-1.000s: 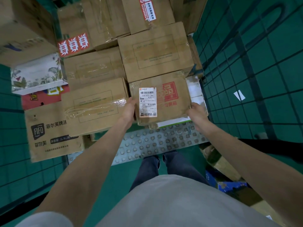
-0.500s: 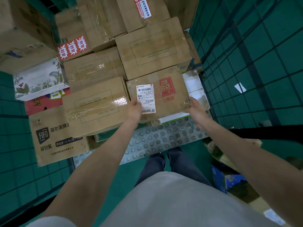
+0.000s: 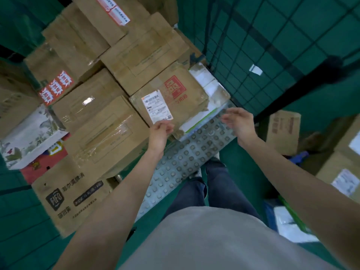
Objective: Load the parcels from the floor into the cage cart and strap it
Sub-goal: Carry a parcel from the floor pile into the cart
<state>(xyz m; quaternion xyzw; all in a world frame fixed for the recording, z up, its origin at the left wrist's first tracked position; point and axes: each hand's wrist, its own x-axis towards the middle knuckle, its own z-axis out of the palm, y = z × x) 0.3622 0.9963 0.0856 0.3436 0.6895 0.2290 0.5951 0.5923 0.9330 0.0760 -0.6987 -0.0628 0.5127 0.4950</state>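
The labelled parcel [image 3: 171, 102] sits in the cage cart [image 3: 243, 61] on a white package [image 3: 212, 90], stacked boxes [image 3: 109, 133] at its nine and twelve o'clock. Left hand [image 3: 160, 131] hangs just off its near edge, fingers loosely curled, holding nothing. Right hand [image 3: 238, 121], at the parcel's four o'clock, spread and empty. More parcels [image 3: 283, 131] on the floor at three o'clock.

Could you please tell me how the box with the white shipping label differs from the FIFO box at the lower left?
The labelled box carries a red stamp and a white label; the FIFO box has black print. The labelled box sits higher in the stack, the FIFO box lowest. Both are brown cardboard.
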